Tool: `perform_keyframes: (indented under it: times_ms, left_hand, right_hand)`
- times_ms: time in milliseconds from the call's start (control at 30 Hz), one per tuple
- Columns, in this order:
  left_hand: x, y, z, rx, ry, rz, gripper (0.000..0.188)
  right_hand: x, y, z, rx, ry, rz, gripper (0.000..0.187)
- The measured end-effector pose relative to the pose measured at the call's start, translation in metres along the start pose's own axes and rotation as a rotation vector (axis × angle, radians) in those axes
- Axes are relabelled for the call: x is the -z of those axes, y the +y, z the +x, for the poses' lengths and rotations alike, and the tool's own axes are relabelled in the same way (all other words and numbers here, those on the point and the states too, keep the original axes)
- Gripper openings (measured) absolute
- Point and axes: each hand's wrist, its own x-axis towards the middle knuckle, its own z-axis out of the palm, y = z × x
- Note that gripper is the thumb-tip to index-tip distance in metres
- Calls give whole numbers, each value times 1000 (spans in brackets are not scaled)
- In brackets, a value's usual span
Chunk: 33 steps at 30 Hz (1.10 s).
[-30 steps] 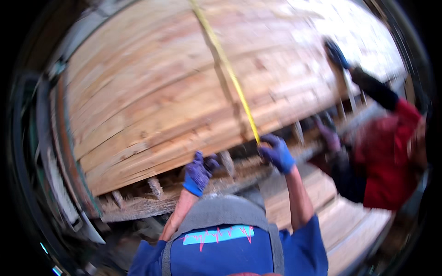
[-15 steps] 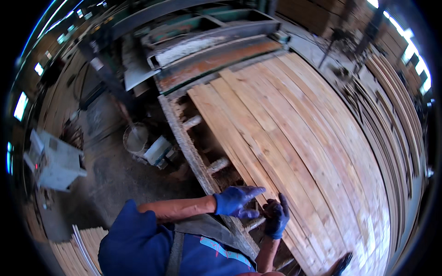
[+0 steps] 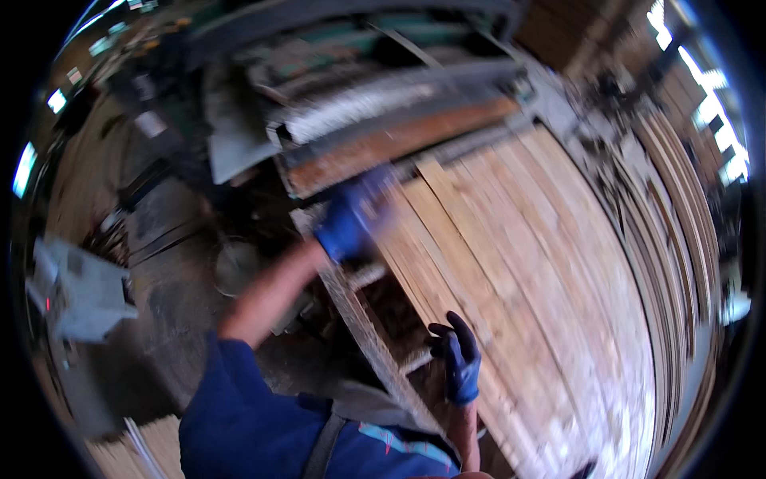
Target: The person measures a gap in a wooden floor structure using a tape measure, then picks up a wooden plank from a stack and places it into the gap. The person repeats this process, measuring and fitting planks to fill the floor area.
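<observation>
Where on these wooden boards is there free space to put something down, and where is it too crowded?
The boards lie bare from the right hand out to the upright planks at the right. It is crowded at the far end, where the blurred left hand reaches beside the rusty machine edge.

Blue-gloved left hand (image 3: 351,219) blurred over planks (image 3: 519,263); right hand (image 3: 459,359) at plank edge.

Blue gloves on the left hand (image 3: 351,223) and right hand (image 3: 459,363), blue short-sleeved shirt, grey straps.
</observation>
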Motion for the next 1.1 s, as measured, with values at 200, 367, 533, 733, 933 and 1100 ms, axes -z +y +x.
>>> perform_keyframes:
  times_ms: [200,367,533,733,933,1100]
  left_hand:
    - [176,-237,137,-27,26,546,39]
    - [150,-258,141,-84,-184,583,40]
    - [18,-117,12,58,-364,-104,35]
    - [-113,51,-146,1249,-935,-769,52]
    - [-165,18,-190,1614,-204,-954,91]
    - [-226,-28,-186,1447,-38,-1136,76]
  right_hand:
    - [-2,55,-45,-167,216,-309,34]
    - [0,81,-92,-289,396,-263,36]
    - [35,82,-132,-175,488,-589,35]
    - [119,90,-200,-172,732,-712,29]
    - [227,102,-259,4,1007,-1002,39]
    - [264,101,-262,-188,865,-1322,58]
